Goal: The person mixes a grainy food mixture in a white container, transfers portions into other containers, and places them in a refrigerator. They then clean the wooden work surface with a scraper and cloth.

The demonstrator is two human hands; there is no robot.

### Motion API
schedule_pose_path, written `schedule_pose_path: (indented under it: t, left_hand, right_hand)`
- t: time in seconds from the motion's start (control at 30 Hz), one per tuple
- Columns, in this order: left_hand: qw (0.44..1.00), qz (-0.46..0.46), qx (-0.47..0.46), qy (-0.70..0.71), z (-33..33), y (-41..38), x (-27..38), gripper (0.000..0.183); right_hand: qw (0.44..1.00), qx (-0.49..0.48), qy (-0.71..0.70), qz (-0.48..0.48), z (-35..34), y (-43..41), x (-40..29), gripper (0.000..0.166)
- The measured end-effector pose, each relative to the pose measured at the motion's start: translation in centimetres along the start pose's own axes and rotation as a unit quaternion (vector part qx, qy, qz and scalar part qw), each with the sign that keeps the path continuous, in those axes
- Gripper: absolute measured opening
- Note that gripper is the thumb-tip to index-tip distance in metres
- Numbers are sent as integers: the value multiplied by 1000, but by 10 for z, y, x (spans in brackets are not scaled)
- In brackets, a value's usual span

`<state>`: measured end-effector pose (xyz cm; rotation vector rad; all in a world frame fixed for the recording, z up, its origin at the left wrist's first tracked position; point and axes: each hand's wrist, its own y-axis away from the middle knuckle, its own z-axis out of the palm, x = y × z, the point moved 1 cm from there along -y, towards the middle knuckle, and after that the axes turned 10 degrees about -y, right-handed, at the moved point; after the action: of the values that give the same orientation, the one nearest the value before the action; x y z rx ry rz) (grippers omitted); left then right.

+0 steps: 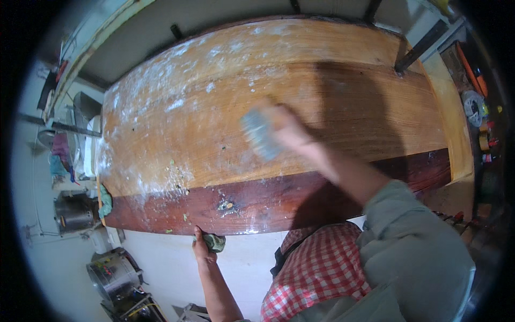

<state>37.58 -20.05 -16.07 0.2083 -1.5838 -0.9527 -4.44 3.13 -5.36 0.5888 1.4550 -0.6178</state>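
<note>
Over the middle of a large wooden table, my right hand is shut on a blurred grey-blue brush or scraper; which of the two cannot be told. My left hand is at the table's near edge with a green cloth held in it, just off the dark red front board. White powder is spread over the table's left and far parts. A small heap of wet scraps lies on the dark board, and green bits are scattered to its left.
A green cloth hangs on the table's left corner. Steel pots stand at the lower left. A metal post meets the table at the far right. Bottles and a tape roll are beyond the right side.
</note>
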Motion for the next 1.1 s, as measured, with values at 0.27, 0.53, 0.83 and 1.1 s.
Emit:
schedule_pose_path:
  t: [0.27,0.53,0.83,1.1]
  left_hand:
    - [998,-49,-34,28,12,20,9,58]
    - [995,-85,-33,25,8,20,4,58]
    - [998,-46,-29,25,10,8,11,58]
    - [998,-49,-49,-11,35,21,19,59]
  right_hand:
    - [971,189,143,34,-117,-61,40,54]
    - [927,227,79,287,-241,-105,22,48]
    - [983,-27,160,-85,55,-182,51,66]
    - [848,527,-39,38,-402,-187,62,43]
